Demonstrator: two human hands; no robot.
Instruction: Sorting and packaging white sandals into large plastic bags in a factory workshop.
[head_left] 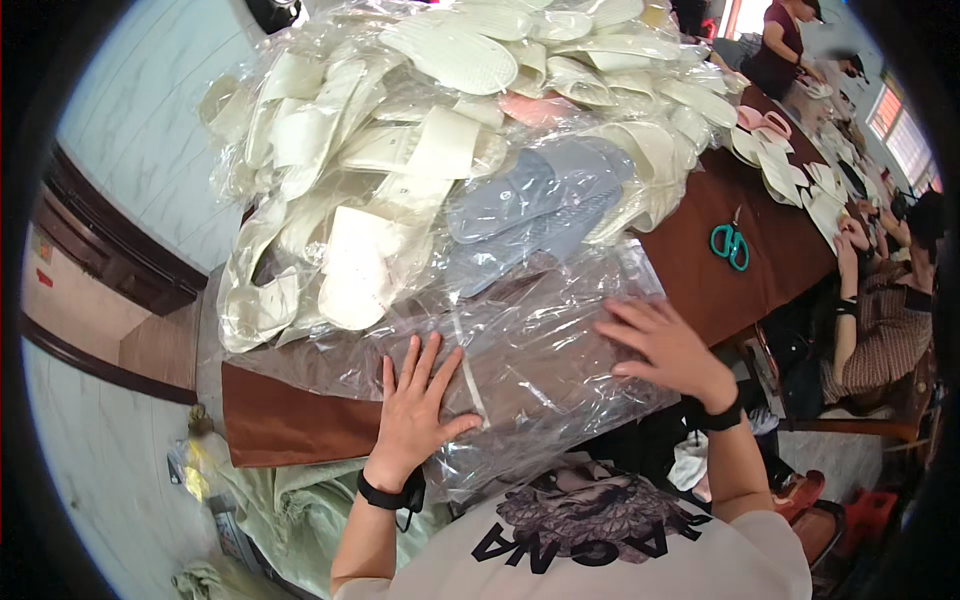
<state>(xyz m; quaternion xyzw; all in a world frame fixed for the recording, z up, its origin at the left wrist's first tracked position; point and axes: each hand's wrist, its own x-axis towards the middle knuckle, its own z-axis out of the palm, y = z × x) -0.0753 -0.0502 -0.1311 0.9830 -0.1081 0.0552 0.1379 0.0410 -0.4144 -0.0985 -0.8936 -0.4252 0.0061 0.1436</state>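
Note:
Across the near edge of the table lies a clear plastic bag (530, 375), flat and wrinkled, with part of it hanging over the edge. My left hand (415, 405) rests on its left part, fingers stretched out. On the bag's right part lies my right hand (665, 345), fingers spread. Neither hand grips anything. Just beyond the bag, a pair of blue-grey slippers (530, 200) sits in clear wrapping. Behind and around them rises a heap of cream slippers (440, 140), many in clear plastic, with a pink slipper (537, 108) among them.
Teal-handled scissors (730, 245) lie on the brown tabletop (700, 285) to the right. Farther along are loose pink and white slippers (770, 150). A seated person (880, 315) works at the right side; others stand at the far right. Pale green sacking (300, 510) lies below the table.

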